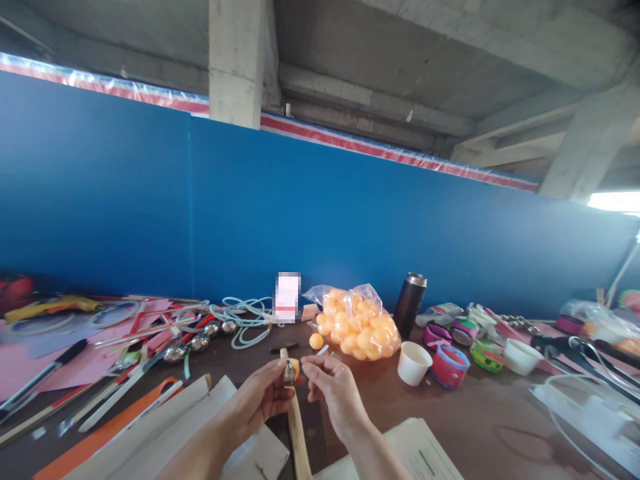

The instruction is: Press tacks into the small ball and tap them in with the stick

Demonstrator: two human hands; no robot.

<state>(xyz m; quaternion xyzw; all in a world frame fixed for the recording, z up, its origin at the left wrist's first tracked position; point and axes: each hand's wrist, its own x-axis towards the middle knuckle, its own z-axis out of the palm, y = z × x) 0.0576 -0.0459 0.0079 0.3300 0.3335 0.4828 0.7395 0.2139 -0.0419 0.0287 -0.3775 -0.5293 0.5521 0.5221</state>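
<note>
My left hand (267,392) pinches a small silvery piece with a dark tip (289,373) between thumb and fingers; its kind is too small to tell. A bit of orange, like a ball (296,364), shows right behind that piece. Close by on the right, my right hand (336,388) has its thumb and forefinger pressed together. What they hold, if anything, I cannot make out. Beneath and between the hands lies a hammer with a pale wooden handle (299,433) and a dark head. One loose orange ball (316,341) rests just beyond my fingers.
A clear bag of orange balls (357,327) stands behind my right hand, beside a black flask (411,303) and a white paper cup (415,363). Colourful wristband-like rolls (450,365) lie rightward. Papers, sticks and metal balls (200,342) crowd the left. A blue partition (320,213) rises behind.
</note>
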